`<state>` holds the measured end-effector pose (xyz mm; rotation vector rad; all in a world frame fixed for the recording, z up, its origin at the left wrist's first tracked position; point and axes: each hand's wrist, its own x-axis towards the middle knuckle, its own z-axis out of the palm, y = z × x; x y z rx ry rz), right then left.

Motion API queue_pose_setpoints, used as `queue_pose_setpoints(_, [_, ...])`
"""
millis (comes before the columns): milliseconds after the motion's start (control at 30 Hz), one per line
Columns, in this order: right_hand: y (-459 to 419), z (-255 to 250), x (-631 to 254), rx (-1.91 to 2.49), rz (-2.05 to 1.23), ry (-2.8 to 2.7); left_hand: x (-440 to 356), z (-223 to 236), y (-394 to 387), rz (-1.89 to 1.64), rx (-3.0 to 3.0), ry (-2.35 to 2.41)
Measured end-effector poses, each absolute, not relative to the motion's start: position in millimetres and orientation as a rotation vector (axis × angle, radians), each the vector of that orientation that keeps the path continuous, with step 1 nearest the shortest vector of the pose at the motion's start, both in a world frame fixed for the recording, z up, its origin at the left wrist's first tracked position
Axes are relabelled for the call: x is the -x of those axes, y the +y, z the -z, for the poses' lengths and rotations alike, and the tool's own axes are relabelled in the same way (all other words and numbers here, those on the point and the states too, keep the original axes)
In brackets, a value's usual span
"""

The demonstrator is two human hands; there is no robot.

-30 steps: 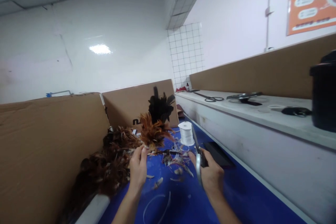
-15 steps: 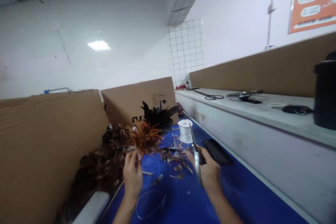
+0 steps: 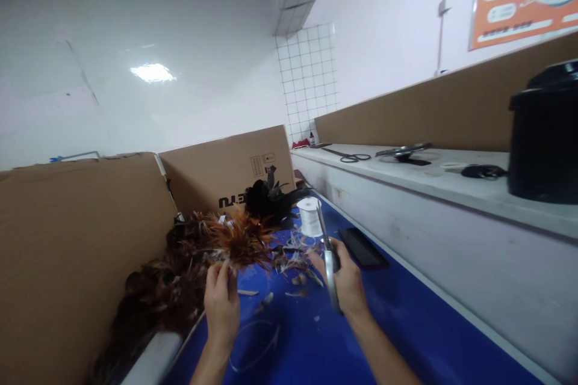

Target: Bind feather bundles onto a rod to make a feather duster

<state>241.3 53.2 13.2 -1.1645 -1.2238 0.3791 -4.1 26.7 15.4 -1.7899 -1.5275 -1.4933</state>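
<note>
My left hand [image 3: 222, 298] is closed in a pinch at the pale lower end of a feather bunch. This feather bunch [image 3: 241, 237] is fluffy orange-brown near my fingers, with long black feathers fanning out at its far end. The exact grip point is partly hidden behind my fingers. In my right hand [image 3: 347, 286] is a pair of scissors [image 3: 331, 271], its blades pointing up and away from me. Just beyond the blades stands a white spool of thread or ribbon [image 3: 310, 216]. Cut feather scraps [image 3: 293, 258] lie scattered between my hands.
A heap of dark brown feathers [image 3: 153, 295] lines the left cardboard panel [image 3: 76, 252]. A black phone-like slab [image 3: 363, 248] lies on the blue table [image 3: 307, 349]. Along the right, a white ledge [image 3: 451, 192] carries more scissors [image 3: 354, 157] and a black bin-like container [image 3: 542, 138].
The whole view has swung slightly to the right. The black feathers have turned and look more bunched and drooping to the right. Both hands keep their holds.
</note>
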Motion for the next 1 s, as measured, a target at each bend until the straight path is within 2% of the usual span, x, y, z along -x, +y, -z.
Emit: queue_pose_setpoints(1000, [55.8,-19.7,-264.3,1.282,-0.332,-1.052,-1.3,0.6,31.6,1.282,1.884,-1.37])
